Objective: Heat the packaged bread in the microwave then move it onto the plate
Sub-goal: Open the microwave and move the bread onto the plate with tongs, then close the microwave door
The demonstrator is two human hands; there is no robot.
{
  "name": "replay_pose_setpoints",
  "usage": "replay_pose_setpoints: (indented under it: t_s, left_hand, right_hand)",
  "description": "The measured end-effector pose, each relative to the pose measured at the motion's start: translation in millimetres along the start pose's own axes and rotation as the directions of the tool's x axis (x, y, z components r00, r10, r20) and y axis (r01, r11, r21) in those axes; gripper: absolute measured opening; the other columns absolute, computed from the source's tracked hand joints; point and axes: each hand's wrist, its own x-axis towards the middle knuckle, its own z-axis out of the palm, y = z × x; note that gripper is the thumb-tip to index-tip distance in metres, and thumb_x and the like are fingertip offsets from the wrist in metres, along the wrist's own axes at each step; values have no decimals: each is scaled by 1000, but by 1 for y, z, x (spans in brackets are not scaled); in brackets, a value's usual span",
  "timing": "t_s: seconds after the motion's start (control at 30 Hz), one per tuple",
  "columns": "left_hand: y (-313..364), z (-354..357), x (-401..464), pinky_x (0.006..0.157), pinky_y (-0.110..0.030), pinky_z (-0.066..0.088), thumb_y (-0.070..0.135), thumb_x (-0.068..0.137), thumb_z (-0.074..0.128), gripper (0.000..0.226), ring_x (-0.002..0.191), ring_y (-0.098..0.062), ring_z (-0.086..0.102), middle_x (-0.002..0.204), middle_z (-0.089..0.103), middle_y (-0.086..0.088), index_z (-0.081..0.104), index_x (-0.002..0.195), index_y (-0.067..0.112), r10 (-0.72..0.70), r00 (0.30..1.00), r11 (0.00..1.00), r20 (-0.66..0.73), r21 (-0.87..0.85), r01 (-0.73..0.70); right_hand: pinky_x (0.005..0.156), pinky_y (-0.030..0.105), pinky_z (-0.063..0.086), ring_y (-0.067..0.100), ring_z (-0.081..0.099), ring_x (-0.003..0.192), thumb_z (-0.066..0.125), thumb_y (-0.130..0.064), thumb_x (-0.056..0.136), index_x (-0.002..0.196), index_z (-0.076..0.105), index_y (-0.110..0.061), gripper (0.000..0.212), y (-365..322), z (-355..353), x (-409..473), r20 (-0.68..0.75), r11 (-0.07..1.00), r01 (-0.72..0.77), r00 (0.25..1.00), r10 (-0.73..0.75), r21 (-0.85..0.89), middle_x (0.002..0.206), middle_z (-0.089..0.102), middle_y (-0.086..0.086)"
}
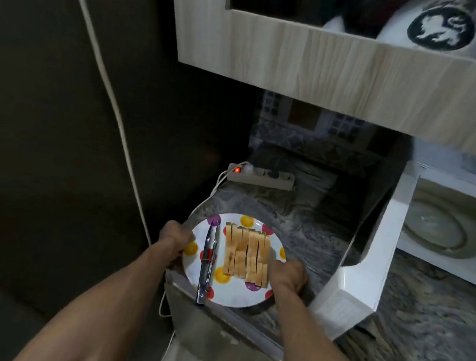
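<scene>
A power strip [261, 177] with a red light lies on the marbled counter [421, 344], under a wooden cabinet [308, 61].

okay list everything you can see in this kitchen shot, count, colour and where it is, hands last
plate: one, white with coloured dots, held over the counter edge
bread: one row of slices, tan, on the plate
tongs: one, metal, on the plate left of the bread
microwave: one, white, door open, at right
power strip: one, beige, red light on, back of the counter
counter: one, grey marbled
cabinet: one, pale wood, overhead
left hand: grip on the plate's left rim
right hand: grip on the plate's right rim
</scene>
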Motion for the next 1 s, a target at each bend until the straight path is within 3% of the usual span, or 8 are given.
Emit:
replay_pose_setpoints:
  t_s: [0.1, 0.23, 0.43, 0.6, 0.73, 0.87, 1.0]
  left_hand:
    - [29, 6, 25, 69, -31, 54, 20, 81, 77, 29, 92, -32, 68, 98, 69, -15, 70, 98, -2, 46, 998, 990, 37, 133, -50]
    - [59, 20, 56, 71, -34, 58, 24, 80, 79, 35, 89, -28, 68, 101, 69, -15, 70, 103, 0, 98, 991, 964, 87, 239, -116]
    - [75, 43, 86, 85, -36, 53, 32, 75, 83, 55, 106, -33, 65, 117, 66, -19, 65, 115, -1, 191, 976, 902, 105, 374, -216]
    - [78, 52, 95, 86, -40, 57, 33, 73, 84, 49, 103, -37, 66, 112, 68, -21, 71, 108, 0, 312, 941, 820, 130, 463, -336]
    - [86, 47, 94, 81, -39, 58, 32, 74, 81, 44, 99, -36, 67, 109, 69, -19, 72, 106, 4, 385, 899, 688, 211, 583, -432]
    - [109, 35, 85, 81, -35, 54, 36, 80, 73, 43, 106, -32, 66, 117, 67, -13, 68, 114, 10, 427, 860, 495, 280, 723, -482]
    - [155, 25, 59, 85, -38, 51, 44, 87, 67, 53, 112, -35, 60, 125, 61, -15, 58, 129, 13, 565, 729, 331, 386, 703, -629]
  right_hand:
    - [90, 38, 51, 40, 62, 114, 68, -32, 90, 114, 68, 7, 46, -12, 4, 18, -76, 1000, -26, 997, 26, -1, 122, 66, 26]
    - [84, 33, 51, 36, 65, 111, 64, -40, 94, 112, 71, 5, 49, -23, 6, 34, -113, 997, -74, 991, 69, -36, 119, 69, 23]
    - [87, 37, 54, 37, 66, 106, 60, -30, 94, 110, 74, -3, 35, -32, -2, 45, -179, 986, -137, 977, 120, -90, 115, 70, 20]
    - [76, 40, 60, 35, 70, 93, 66, -18, 86, 96, 77, -3, 22, -27, 3, 54, -260, 980, -139, 961, 98, -143, 101, 73, 19]
    - [79, 36, 59, 33, 69, 97, 62, -15, 89, 102, 75, -3, 22, -32, -3, 47, -230, 963, -90, 973, 31, -255, 106, 72, 17]
    - [90, 35, 54, 31, 63, 112, 57, -15, 95, 119, 69, -7, 28, -48, -23, 28, -128, 898, -16, 991, -45, -439, 124, 63, 16]
    - [89, 35, 52, 30, 60, 118, 58, -16, 98, 130, 62, -9, 33, -67, -47, 7, -77, 805, 70, 987, -142, -590, 133, 58, 16]
